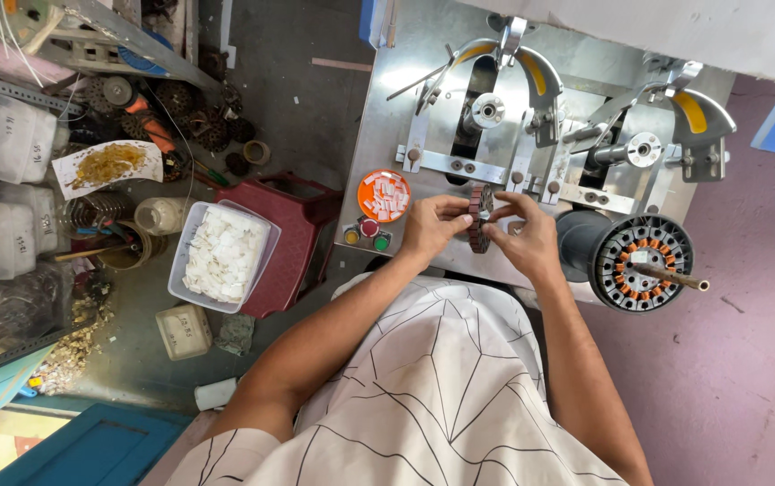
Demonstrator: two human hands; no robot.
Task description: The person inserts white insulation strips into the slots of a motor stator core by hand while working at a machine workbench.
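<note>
Both hands hold a small round toothed stator core (479, 214), dark with reddish slots, edge-on at the front of a grey metal winding machine (387, 117). My left hand (435, 225) grips its left side with the fingertips. On the right side, the fingers of my right hand (520, 236) pinch it. An orange lid (384, 195) with several small white paper pieces lies just left of my left hand. Round yellow, red and green buttons (367, 232) sit below the lid.
A larger wound stator (642, 262) with copper coils sits on a rod at the right. Left of the machine, a dark red stool (293, 236) carries a clear tub (222, 254) of white pieces. Bags, jars and dark cores clutter the floor at far left.
</note>
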